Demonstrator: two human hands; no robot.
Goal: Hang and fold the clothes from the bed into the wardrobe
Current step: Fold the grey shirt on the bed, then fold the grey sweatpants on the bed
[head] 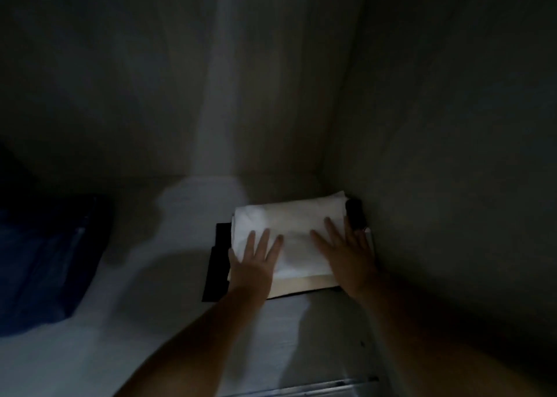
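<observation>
Inside a dim wardrobe, a folded white garment (289, 224) lies on top of a small stack in the back right corner of the white shelf (144, 291). A cream folded piece (298, 286) and a black folded garment (217, 267) lie under it. My left hand (254, 264) rests flat on the white garment's near left part, fingers straight and spread. Flat on its right part lies my right hand (346, 252), fingers spread too. A dark item (355, 212) pokes out at the stack's right edge.
A folded dark blue pile (42, 261) sits at the shelf's left side. The wardrobe's right wall (452, 155) stands close beside the stack, and the back wall (211, 80) rises behind it. A metal rail (316, 386) runs along the shelf's front edge.
</observation>
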